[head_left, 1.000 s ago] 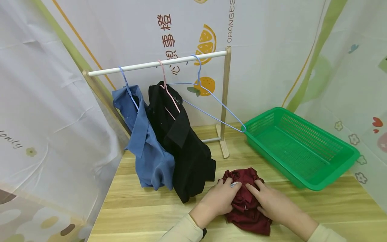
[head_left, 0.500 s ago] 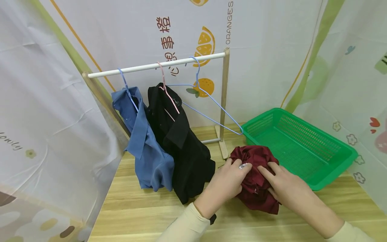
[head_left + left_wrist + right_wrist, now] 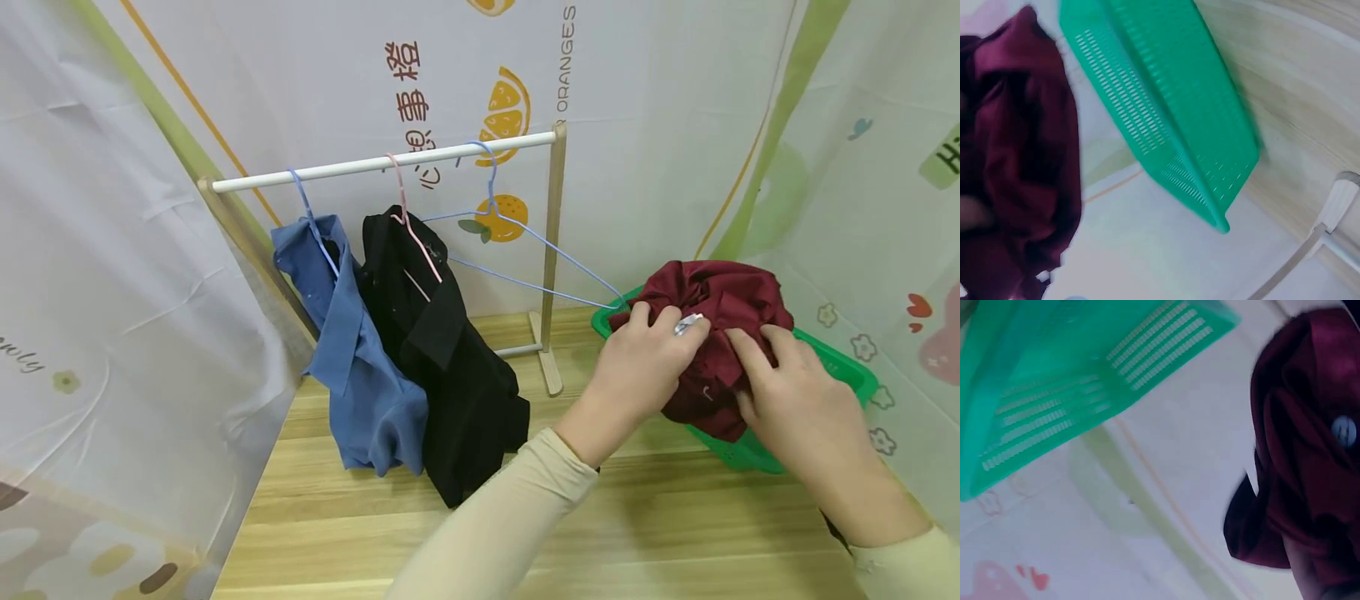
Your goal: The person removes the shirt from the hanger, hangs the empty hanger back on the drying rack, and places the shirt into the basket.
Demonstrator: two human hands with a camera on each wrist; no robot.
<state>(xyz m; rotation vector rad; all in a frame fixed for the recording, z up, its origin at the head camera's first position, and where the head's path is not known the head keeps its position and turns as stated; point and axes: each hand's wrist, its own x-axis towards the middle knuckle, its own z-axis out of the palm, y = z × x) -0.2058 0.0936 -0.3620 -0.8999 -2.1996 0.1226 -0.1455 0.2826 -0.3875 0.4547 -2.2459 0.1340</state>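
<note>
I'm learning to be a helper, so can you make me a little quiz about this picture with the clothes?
1. What colour is the bundled cloth held by the left hand and right hand?
2. True or false: the cloth lies flat on the table.
3. How many hangers on the rail carry no shirt?

Key: 1. dark red; 2. false, it is held above the green basket; 3. one, the blue hanger.

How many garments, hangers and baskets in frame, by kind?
Garments: 3 - blue shirt and black shirt hanging, dark red garment gripped by left hand and right hand.
Hangers: 3 - blue hanger, pink hanger, empty blue hanger.
Baskets: 1 - green basket.
Total: 7
</note>
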